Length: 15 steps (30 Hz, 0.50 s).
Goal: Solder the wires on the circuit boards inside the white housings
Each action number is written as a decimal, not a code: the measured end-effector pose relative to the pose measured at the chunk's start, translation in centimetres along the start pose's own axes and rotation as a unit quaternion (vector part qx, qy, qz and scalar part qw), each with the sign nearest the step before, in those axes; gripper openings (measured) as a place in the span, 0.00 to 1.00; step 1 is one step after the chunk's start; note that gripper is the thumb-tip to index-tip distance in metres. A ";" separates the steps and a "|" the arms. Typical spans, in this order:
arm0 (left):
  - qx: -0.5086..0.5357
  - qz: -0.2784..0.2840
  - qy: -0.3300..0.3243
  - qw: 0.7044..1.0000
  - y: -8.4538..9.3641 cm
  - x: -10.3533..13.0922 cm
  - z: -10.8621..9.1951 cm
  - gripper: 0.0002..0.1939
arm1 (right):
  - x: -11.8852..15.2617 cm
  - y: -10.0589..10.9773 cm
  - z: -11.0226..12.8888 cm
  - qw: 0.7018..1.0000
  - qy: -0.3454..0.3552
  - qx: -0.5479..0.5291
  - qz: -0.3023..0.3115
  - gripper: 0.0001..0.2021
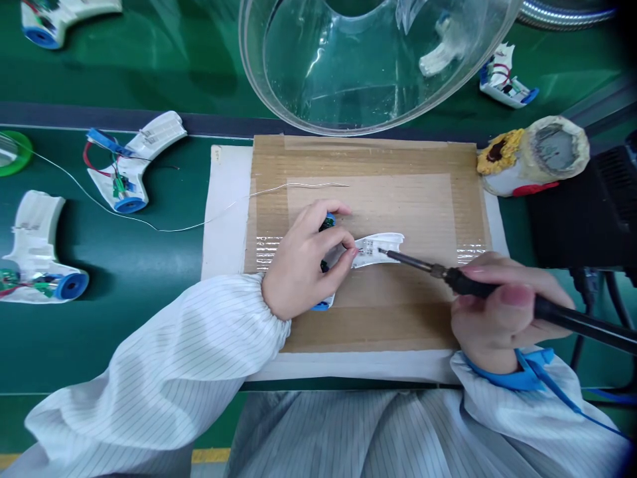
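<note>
A white plastic housing half (379,247) with blue and green parts at its wider end lies on the cardboard (398,318). My left hand (311,259) covers much of that wider end. Its thumb and index finger are pinched together at the middle of the housing, on something too small to make out. In my right hand (507,312) is a soldering iron (468,282), gripped like a pen. The iron's tip points left and meets, or hovers just over, the narrow end of the housing; contact cannot be told. A blue strap (517,378) circles my right wrist.
Solder wire (169,230) runs from a green spool (22,153) onto the cardboard. Similar housings (162,136) (37,245) lie left. A clear round tub (318,123) stands behind. At right are a soldering stand with yellow sponge (502,149) and a black box (572,219) with cables.
</note>
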<state>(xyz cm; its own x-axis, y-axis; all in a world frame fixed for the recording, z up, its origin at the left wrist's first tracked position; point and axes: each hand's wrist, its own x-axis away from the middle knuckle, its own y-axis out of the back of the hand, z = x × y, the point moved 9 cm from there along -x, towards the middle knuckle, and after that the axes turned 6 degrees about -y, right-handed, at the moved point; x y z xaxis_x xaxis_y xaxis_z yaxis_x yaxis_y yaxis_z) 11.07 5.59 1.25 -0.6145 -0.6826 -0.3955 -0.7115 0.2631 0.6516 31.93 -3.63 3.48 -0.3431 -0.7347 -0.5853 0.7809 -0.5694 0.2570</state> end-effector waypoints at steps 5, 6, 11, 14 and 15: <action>-0.003 0.001 -0.001 1.000 -0.1 0.0 0.0 0.06 | -0.5 -1.3 -1.1 0.998 -0.052 0.038 0.021 0.11; -0.004 0.001 0.000 1.000 -0.1 0.0 0.0 0.06 | -0.5 -2.2 -1.2 0.994 -0.058 0.067 0.068 0.12; -0.002 0.003 -0.002 1.000 -0.1 -0.1 -0.1 0.06 | 0.4 -5.1 -1.7 0.966 -0.057 0.102 0.229 0.23; 0.000 0.008 0.000 1.000 0.0 -0.2 -0.2 0.06 | 0.7 -5.4 -1.8 0.963 -0.043 0.124 0.237 0.24; -0.001 0.011 0.002 1.000 0.0 -0.2 -0.2 0.07 | 0.7 -5.4 -1.8 0.963 -0.043 0.128 0.235 0.24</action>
<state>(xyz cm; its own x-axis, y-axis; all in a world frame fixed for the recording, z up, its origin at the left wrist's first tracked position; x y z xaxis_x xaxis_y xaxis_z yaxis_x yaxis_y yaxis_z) 11.28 5.57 1.43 -0.6289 -0.6788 -0.3791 -0.6974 0.2769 0.6610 28.46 -0.43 0.27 -0.0342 -0.9550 -0.2946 0.7099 -0.2307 0.6654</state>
